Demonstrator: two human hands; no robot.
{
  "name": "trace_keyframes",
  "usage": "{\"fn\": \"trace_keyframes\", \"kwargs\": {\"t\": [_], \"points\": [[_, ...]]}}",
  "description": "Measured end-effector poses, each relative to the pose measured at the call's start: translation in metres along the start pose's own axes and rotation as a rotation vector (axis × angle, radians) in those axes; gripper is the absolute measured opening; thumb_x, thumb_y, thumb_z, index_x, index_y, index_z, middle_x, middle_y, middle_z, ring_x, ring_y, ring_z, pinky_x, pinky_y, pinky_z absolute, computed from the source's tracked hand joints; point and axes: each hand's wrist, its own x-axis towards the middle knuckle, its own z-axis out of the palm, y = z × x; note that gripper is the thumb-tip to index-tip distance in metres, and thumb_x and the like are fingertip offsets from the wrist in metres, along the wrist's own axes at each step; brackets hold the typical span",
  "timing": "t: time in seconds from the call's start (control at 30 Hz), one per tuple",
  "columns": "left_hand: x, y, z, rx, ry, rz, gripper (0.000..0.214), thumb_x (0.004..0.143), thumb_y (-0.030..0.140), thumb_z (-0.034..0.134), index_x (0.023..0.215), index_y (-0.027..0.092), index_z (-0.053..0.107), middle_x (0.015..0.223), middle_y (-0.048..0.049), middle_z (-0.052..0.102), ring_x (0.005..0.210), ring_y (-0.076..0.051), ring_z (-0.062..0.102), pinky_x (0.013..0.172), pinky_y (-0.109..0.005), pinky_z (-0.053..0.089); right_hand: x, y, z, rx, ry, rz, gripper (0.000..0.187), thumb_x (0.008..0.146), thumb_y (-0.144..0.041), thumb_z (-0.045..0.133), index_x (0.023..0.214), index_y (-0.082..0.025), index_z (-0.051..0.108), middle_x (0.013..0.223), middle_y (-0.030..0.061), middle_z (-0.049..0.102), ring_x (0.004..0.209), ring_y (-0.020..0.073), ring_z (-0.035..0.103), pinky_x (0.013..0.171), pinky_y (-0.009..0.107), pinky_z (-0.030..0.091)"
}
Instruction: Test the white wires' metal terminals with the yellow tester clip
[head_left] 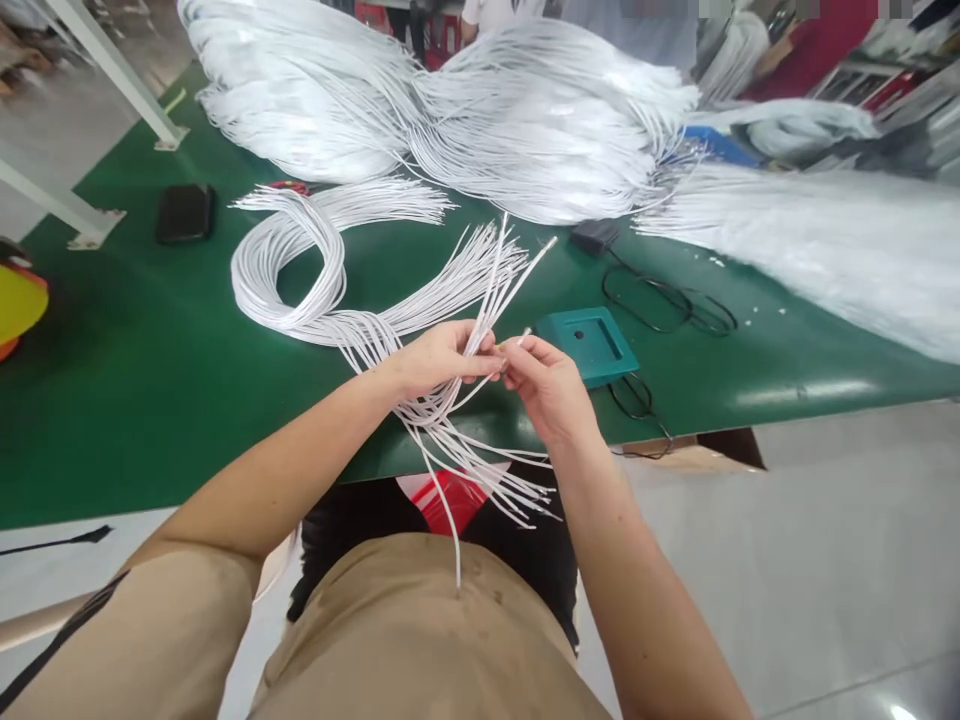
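My left hand [435, 358] is closed round a bundle of thin white wires [450, 285] whose ends fan up and to the right over the green table [135, 380]. The same bundle loops back in a coil [285, 270] on the table and its loose tails hang down over my lap. My right hand [544, 385] pinches the end of a single white wire just beside the left fingertips. Both hands meet above the table's near edge.
Big heaps of white wires [465, 110] cover the far side and right of the table. A teal box [589, 343] with a black cable [667, 305] sits right of my hands. A black pouch [184, 212] lies far left. Other people stand beyond the table.
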Motion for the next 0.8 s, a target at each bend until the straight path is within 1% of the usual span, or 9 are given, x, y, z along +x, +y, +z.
{"fn": "trace_keyframes", "kwargs": {"t": [0.07,0.13,0.23,0.3,0.37,0.43,0.5,0.63,0.8], "points": [[0.000,0.000,-0.001,-0.023,-0.007,-0.004,0.030,0.073,0.025,0.073,0.077,0.016,0.045,0.076,-0.0006,0.062,0.066,-0.008,0.058,0.054,-0.019,0.037,0.004,-0.005,-0.004,0.152,0.041,-0.002,0.021,0.066,-0.037,0.080,0.071,-0.021,0.066,0.057,-0.0064,0.045,0.053,0.0065,0.041,0.050,0.021,0.039],[-0.001,0.000,-0.001,0.005,0.016,-0.010,0.029,0.075,0.026,0.071,0.076,0.016,0.043,0.076,-0.0009,0.062,0.066,-0.008,0.057,0.053,-0.019,0.036,0.007,-0.008,-0.008,0.225,0.123,-0.062,0.024,0.067,-0.040,0.079,0.077,-0.022,0.068,0.060,-0.0065,0.045,0.053,0.0060,0.039,0.051,0.020,0.040],[0.000,-0.001,-0.002,0.069,0.060,-0.002,0.026,0.077,0.028,0.068,0.077,0.016,0.044,0.076,-0.0005,0.061,0.062,-0.007,0.054,0.052,-0.019,0.035,0.008,-0.007,-0.010,0.101,0.176,-0.086,0.029,0.074,-0.045,0.073,0.086,-0.019,0.070,0.067,-0.0032,0.054,0.055,0.0066,0.044,0.053,0.022,0.043],[0.002,-0.003,-0.002,0.087,0.068,0.015,0.025,0.077,0.028,0.067,0.078,0.016,0.046,0.077,-0.0006,0.061,0.063,-0.007,0.053,0.053,-0.019,0.036,0.008,-0.003,-0.009,-0.031,0.173,-0.032,0.031,0.074,-0.046,0.073,0.087,-0.018,0.070,0.067,-0.0023,0.057,0.054,0.0071,0.046,0.053,0.023,0.043],[0.004,-0.006,-0.002,0.083,0.066,0.028,0.026,0.077,0.028,0.068,0.077,0.016,0.045,0.078,-0.0005,0.060,0.064,-0.007,0.053,0.055,-0.020,0.037,0.009,0.002,-0.007,-0.130,0.167,0.009,0.029,0.070,-0.042,0.077,0.082,-0.017,0.069,0.065,-0.0030,0.057,0.053,0.0070,0.045,0.053,0.023,0.042],[0.006,-0.009,-0.001,0.064,0.057,0.018,0.027,0.076,0.029,0.068,0.076,0.016,0.044,0.076,0.0003,0.059,0.063,-0.007,0.052,0.056,-0.020,0.037,0.013,0.005,-0.006,-0.177,0.163,0.009,0.025,0.067,-0.038,0.079,0.075,-0.017,0.067,0.062,-0.0040,0.055,0.053,0.0070,0.045,0.053,0.023,0.040],[0.007,-0.014,0.000,0.035,0.065,0.004,0.028,0.077,0.032,0.067,0.076,0.017,0.044,0.074,0.0007,0.058,0.060,-0.007,0.050,0.056,-0.021,0.037,0.017,0.008,-0.005,-0.183,0.156,-0.001,0.023,0.067,-0.036,0.079,0.070,-0.018,0.065,0.060,-0.0043,0.055,0.053,0.0074,0.046,0.054,0.024,0.040],[0.008,-0.026,-0.001,-0.008,0.135,0.001,0.033,0.075,0.040,0.069,0.072,0.016,0.047,0.070,0.0002,0.059,0.056,-0.007,0.049,0.055,-0.023,0.036,0.022,0.011,-0.004,-0.159,0.120,0.039,0.021,0.068,-0.035,0.078,0.073,-0.019,0.065,0.060,-0.0043,0.055,0.055,0.0083,0.047,0.056,0.024,0.040],[0.011,-0.034,-0.006,0.004,0.267,0.024,0.029,0.069,0.031,0.073,0.072,0.016,0.048,0.072,0.0013,0.060,0.062,-0.009,0.052,0.062,-0.025,0.040,0.026,0.014,0.003,-0.129,0.098,0.071,0.018,0.068,-0.031,0.078,0.077,-0.019,0.067,0.059,-0.0047,0.054,0.056,0.0081,0.048,0.057,0.024,0.041]]}}
